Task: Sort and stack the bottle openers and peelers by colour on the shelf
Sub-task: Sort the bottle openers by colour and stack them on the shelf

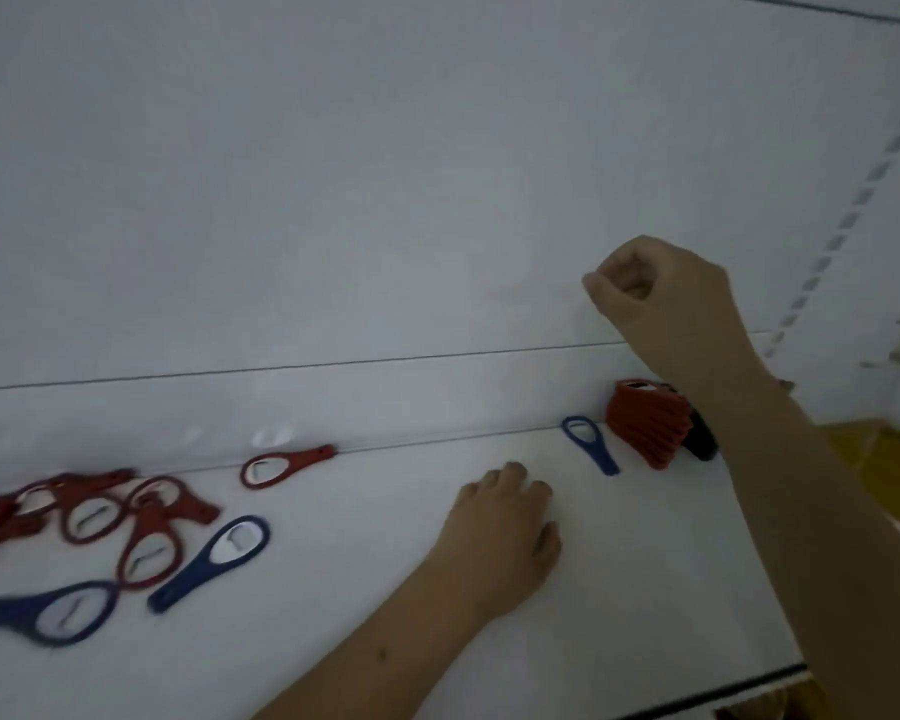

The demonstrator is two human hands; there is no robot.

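A row of red openers [648, 426] stands stacked on edge against the shelf's back wall at the right, with a black item [701, 439] behind it. A blue opener [591, 443] leans just left of that stack. My right hand [661, 298] hovers above the stack with fingers curled and nothing in it. My left hand [505, 532] rests knuckles-up on the white shelf [359, 589], fingers curled under. Loose red openers [100, 511] lie tangled at the far left, one red opener [281, 466] lies apart, and two blue openers [214, 558] [48, 613] lie nearer me.
The shelf's white back wall rises behind everything. A slotted upright rail [853, 215] runs up the right side. The shelf's front edge [723, 693] shows at lower right, with yellow-brown cardboard [874, 459] beyond the right end.
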